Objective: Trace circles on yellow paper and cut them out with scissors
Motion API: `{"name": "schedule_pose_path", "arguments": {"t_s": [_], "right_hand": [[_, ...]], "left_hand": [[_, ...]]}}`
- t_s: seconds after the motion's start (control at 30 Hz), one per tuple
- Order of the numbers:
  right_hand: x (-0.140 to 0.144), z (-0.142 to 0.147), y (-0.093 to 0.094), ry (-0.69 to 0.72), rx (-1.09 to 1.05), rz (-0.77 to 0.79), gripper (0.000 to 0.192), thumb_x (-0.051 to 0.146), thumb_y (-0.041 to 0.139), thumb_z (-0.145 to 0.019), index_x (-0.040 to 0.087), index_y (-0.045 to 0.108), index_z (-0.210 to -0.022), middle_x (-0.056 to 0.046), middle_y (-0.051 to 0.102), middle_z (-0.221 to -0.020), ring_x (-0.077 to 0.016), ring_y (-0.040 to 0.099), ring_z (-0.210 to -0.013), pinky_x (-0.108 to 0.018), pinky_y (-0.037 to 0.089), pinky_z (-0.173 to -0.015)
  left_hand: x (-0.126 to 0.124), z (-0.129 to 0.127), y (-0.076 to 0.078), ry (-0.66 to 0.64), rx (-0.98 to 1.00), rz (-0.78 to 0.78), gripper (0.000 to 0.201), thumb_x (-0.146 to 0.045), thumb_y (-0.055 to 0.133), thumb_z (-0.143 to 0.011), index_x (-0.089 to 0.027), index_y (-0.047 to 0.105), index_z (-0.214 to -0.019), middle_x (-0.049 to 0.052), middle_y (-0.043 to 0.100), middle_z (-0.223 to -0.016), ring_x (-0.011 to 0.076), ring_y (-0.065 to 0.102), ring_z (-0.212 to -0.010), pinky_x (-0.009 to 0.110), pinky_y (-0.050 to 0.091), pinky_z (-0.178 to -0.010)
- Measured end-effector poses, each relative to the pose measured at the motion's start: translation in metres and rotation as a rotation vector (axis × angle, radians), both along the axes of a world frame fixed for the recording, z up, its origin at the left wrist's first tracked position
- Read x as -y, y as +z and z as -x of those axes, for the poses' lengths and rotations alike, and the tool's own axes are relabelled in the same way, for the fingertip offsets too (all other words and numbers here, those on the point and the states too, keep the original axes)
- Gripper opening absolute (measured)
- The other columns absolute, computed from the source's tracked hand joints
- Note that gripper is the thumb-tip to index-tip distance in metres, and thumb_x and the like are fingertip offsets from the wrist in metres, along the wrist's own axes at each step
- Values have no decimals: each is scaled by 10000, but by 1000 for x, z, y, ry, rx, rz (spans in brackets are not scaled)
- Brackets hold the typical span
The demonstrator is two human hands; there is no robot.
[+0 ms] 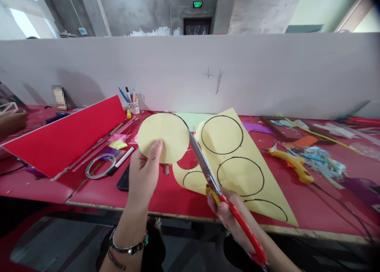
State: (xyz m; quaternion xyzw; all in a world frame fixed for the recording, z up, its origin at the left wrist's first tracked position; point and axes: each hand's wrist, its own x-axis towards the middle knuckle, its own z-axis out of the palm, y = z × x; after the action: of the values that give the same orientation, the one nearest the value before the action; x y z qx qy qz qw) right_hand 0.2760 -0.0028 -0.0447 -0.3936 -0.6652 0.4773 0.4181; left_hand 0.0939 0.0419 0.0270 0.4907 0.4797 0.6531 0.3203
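Here scissors (204,161) point up-left, toward the yellow disc (163,137).

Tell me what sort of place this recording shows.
Likely a craft workshop: a red worktable strewn with a glue gun, tape roll and pen cup, backed by a partition under bare concrete.

Looks like we're in a craft workshop: long red table (166,197) littered with paper scraps, a glue gun (292,163), tape roll (100,166), pen cup (133,106), bare concrete walls and an exit sign (197,4) behind the partition
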Motion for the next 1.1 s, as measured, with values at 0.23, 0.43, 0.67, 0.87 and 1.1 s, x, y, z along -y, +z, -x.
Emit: {"name": "schedule_pose_path", "arguments": {"t_s": [0.23, 0.43, 0.67, 0.87, 1.1], "right_hand": [[1, -2, -1, 56, 40, -37, 457, 635, 314, -848, 197, 389, -743, 26, 371, -626, -84, 295, -468, -219, 261, -402], [4, -1, -4, 74, -24, -97, 427, 619, 332, -844, 199, 401, -840, -13, 422, -753, -102, 326, -522, -239, 332, -463], [2, 3, -7, 11, -39, -50, 516, 698, 304, -809, 195, 421, -791, 6, 416, -688, -84, 289, -468, -227, 269, -409], [2, 5, -1, -34, -22, 15, 553, 743, 281, -776, 205, 391, -714, 29, 345, -606, -89, 267, -453, -235, 241, -391], [2, 4, -2, -42, -13, 3, 557, 746, 273, -775, 206, 367, -681, 14, 365, -618, -92, 281, -464, -225, 243, -370]], "left_hand": [[7, -8, 6, 140, -140, 16, 356, -356, 500, -821, -183, 455, -514, -68, 386, -347, 48, 370, -268, 141, 302, -282], [5, -4, 0, 7, -188, 0, 317, -381, 511, -816, -183, 504, -569, -74, 394, -343, 48, 379, -267, 132, 302, -266], [4, -5, -3, -52, -144, 24, 320, -407, 504, -825, -178, 512, -602, -77, 400, -352, 44, 385, -276, 121, 303, -267], [6, -6, -2, -70, -132, 16, 349, -389, 494, -836, -177, 466, -559, -76, 389, -352, 36, 375, -271, 120, 293, -267], [5, -5, -1, -73, -128, 9, 333, -357, 498, -835, -180, 465, -555, -82, 375, -347, 32, 349, -265, 117, 286, -262]]}}
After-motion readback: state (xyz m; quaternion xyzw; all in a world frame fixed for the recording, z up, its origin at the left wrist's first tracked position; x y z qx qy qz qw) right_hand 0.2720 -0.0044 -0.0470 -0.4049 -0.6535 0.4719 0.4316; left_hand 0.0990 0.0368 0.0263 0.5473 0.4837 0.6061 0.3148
